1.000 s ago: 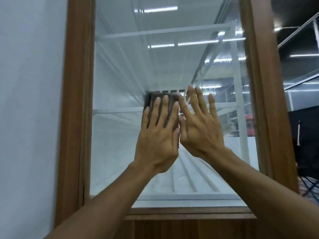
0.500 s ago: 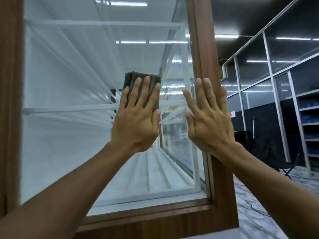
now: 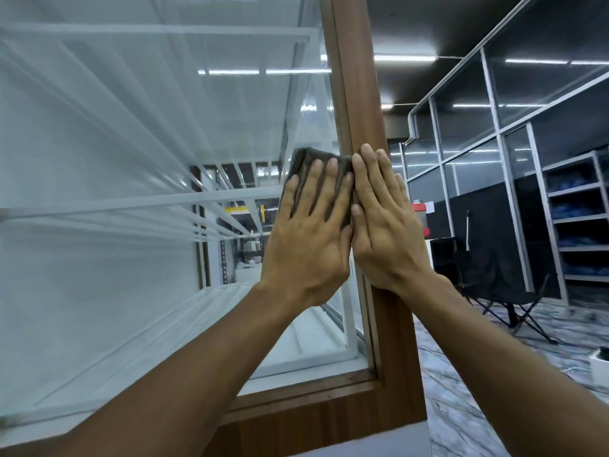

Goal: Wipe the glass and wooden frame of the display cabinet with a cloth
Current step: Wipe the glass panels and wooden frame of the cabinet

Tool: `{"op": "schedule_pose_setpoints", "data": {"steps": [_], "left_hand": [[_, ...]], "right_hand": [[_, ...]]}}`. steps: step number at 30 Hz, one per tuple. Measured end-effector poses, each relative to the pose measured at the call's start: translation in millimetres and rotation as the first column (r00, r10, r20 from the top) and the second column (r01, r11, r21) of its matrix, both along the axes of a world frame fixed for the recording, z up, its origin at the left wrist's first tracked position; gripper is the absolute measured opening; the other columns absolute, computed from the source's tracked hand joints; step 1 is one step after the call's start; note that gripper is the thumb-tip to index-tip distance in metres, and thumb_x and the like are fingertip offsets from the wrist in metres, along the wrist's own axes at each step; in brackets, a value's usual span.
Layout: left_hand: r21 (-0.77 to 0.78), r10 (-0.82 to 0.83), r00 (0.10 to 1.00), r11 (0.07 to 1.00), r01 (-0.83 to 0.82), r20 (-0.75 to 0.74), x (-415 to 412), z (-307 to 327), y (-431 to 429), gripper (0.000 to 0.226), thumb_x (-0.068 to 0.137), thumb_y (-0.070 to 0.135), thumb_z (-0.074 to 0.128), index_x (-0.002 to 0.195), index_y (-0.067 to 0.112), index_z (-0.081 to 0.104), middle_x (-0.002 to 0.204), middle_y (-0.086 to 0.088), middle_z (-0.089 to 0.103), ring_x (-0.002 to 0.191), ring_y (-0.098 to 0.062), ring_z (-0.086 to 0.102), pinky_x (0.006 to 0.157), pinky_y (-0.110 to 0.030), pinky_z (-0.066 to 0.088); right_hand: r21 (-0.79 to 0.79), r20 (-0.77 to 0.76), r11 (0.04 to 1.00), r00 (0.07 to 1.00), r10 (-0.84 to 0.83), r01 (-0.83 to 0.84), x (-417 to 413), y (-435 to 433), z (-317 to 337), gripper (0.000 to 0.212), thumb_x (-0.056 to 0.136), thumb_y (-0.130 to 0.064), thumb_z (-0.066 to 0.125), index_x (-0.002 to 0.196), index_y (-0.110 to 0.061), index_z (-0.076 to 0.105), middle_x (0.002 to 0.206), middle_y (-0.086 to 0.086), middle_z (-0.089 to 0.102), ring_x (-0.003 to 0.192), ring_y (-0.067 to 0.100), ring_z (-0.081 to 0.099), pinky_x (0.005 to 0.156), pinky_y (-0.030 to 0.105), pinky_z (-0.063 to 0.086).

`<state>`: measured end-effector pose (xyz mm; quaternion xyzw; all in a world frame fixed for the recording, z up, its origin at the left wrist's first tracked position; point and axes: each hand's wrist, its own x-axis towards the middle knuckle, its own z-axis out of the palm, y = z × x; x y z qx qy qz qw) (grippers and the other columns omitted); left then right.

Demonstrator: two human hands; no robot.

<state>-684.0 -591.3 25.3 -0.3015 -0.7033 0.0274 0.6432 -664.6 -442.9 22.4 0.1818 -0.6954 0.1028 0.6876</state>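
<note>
The display cabinet's glass pane [image 3: 131, 199] fills the left of the view, bordered by a brown wooden frame [image 3: 356, 87] on the right and along the bottom. My left hand [image 3: 308, 235] lies flat with straight fingers on a dark grey cloth [image 3: 309, 159], pressing it against the glass close to the frame's right upright. My right hand [image 3: 384, 219] is flat beside it, fingers straight, resting on the wooden upright and touching the cloth's right edge. Most of the cloth is hidden under my left fingers.
White shelves [image 3: 158, 202] show inside the cabinet. To the right is a room with glass partitions [image 3: 494, 127], metal shelving [image 3: 576, 219], a black folding chair [image 3: 494, 275] and a marbled floor [image 3: 478, 390]. A white box [image 3: 599, 367] sits at the right edge.
My left hand has slid the cloth rightward across the glass to the right frame upright. My right hand moved onto the upright and now meets the left hand. The view turned right.
</note>
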Motion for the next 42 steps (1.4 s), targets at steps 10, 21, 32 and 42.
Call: {"op": "schedule_pose_setpoints", "data": {"steps": [10,21,32,42], "left_hand": [[0.044,0.005,1.0,0.999,-0.005,0.001,-1,-24,-68,0.062,0.108,0.037,0.027,0.165,0.017,0.015,0.174,-0.007,0.005,0.161,-0.022,-0.003,0.13,-0.048,0.006],[0.148,0.112,0.993,0.982,-0.115,0.024,-3,-29,-188,0.065,0.108,0.039,0.031,0.166,0.017,0.012,0.174,-0.007,0.002,0.161,-0.023,-0.004,0.131,-0.048,0.007],[0.485,0.089,0.991,0.866,-0.125,0.096,-5,-61,-296,0.065,0.106,0.037,0.029,0.166,0.022,0.008,0.174,-0.005,0.001,0.161,-0.019,-0.007,0.131,-0.048,0.002],[0.433,0.091,0.992,0.894,-0.12,0.085,-6,-58,-247,0.066,0.106,0.037,0.031,0.166,0.018,0.011,0.174,-0.01,0.003,0.161,-0.026,-0.004,0.13,-0.05,0.001]], "right_hand": [[0.049,-0.001,0.967,0.968,-0.249,0.249,-8,-62,-13,0.063,0.105,-0.03,0.02,0.162,-0.003,0.01,0.171,0.017,0.003,0.159,0.028,-0.004,0.129,0.054,-0.001],[0.248,0.011,0.961,0.991,-0.131,0.124,-22,-173,-16,0.066,0.103,-0.029,0.022,0.162,-0.003,0.007,0.171,0.016,0.003,0.159,0.029,-0.003,0.126,0.062,0.003],[0.298,0.03,0.938,0.98,-0.194,0.177,-30,-264,-30,0.066,0.101,-0.026,0.017,0.164,-0.008,0.005,0.171,0.018,-0.007,0.158,0.034,-0.01,0.12,0.071,0.004],[0.251,-0.004,0.953,0.984,-0.176,0.171,-23,-181,-49,0.059,0.108,-0.033,0.028,0.164,-0.023,0.015,0.172,0.014,0.001,0.159,0.031,0.0,0.127,0.059,0.002]]}}
